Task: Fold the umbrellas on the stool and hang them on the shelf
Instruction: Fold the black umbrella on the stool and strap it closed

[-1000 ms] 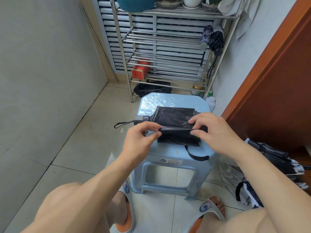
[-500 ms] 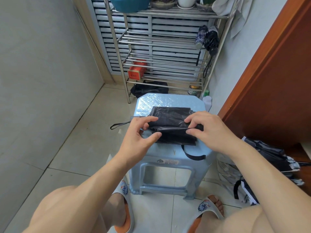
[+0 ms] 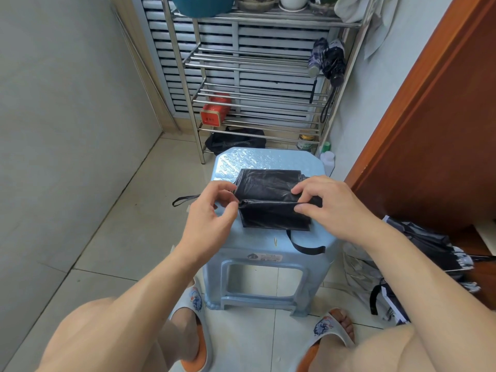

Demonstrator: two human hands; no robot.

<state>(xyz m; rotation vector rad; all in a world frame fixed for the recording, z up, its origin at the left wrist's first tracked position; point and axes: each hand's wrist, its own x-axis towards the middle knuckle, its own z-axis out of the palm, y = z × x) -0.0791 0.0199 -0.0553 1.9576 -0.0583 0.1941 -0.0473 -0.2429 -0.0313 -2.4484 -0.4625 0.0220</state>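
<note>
A black umbrella (image 3: 268,183) lies collapsed on the light blue stool (image 3: 268,159), its canopy flattened into pleats with a ridge across the middle. My left hand (image 3: 209,221) pinches the left end of that ridge and hides the handle; the wrist loop (image 3: 185,200) hangs off to the left. My right hand (image 3: 335,208) pinches the ridge at its right end. The closing strap (image 3: 303,245) dangles over the stool's front edge. Two folded umbrellas (image 3: 332,60) hang from the right side of the metal shelf (image 3: 255,57).
Another unfolded umbrella (image 3: 424,242) lies on the floor at the right, beside the brown door (image 3: 429,130). A red box (image 3: 214,114) and a black bag (image 3: 236,140) sit low on the shelf. A grey wall runs along the left. My slippered feet flank the stool.
My left hand has slid left along the ridge and now covers the handle. My right hand keeps its pinch at the right end. The umbrella stays on the stool.
</note>
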